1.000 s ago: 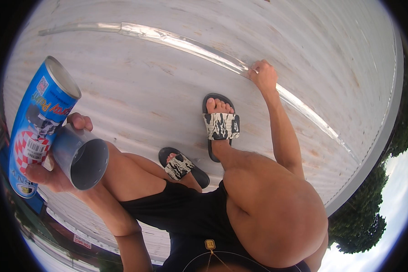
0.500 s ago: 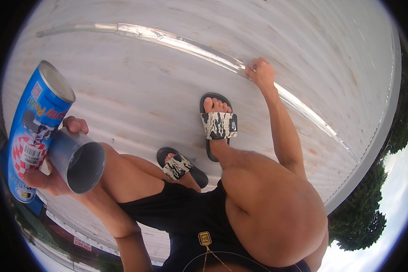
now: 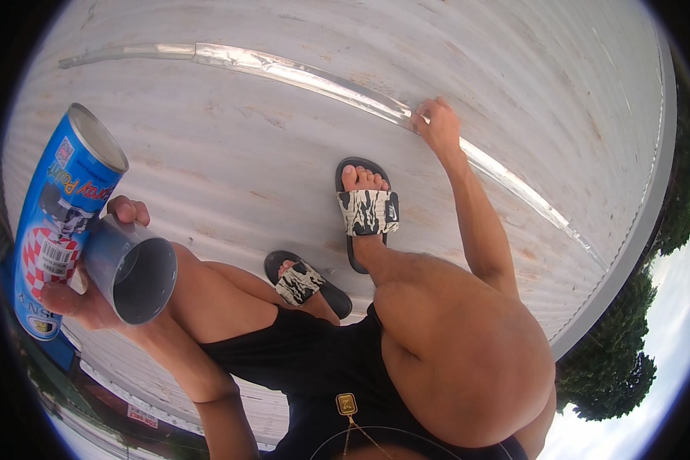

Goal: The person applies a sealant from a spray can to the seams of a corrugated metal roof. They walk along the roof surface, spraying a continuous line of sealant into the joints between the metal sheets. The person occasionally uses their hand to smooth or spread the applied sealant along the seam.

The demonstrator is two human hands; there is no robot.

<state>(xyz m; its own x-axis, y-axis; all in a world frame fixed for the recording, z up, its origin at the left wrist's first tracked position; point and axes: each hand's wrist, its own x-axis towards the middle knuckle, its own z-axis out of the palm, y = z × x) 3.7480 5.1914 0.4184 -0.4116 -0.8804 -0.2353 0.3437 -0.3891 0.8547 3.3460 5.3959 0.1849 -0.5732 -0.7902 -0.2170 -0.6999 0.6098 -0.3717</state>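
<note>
glossy can [image 3: 63, 218], shiny metallic strip [image 3: 307, 80], ridged roof [image 3: 230, 146], probably plastic cup [image 3: 134, 268]

Blue can [image 3: 65, 211] and grey cup [image 3: 129, 268] in left hand [image 3: 96, 304]

blue can [image 3: 63, 201]: lettering [image 3: 87, 186], barcode [image 3: 56, 257], square code [image 3: 64, 151] | sandal tab [image 3: 392, 211]: pale lettering | white sign [image 3: 142, 415]: red lettering

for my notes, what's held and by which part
The left hand holds a blue can by its lower part and a grey cup around its side; whether the right hand grips anything is unclear.
</note>
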